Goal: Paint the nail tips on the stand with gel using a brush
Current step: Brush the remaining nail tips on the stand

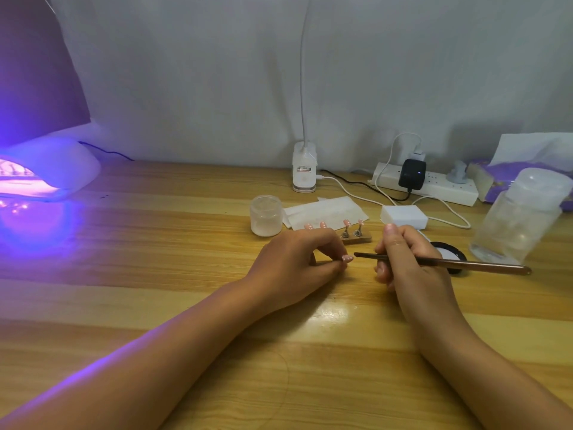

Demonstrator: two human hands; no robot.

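While the left hand (297,262) pinches one pink nail tip (440,258) low over the worktop (186,274), the brush (440,262) lies nearly level in the curled right hand (403,259), bristles pointing left, just short of it. Stand (356,236) with remaining tips sits right behind.

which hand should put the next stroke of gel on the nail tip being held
Right. The right hand already grips the brush, whose tip points at the nail tip pinched in the left hand, just short of it. The left hand is busy holding.
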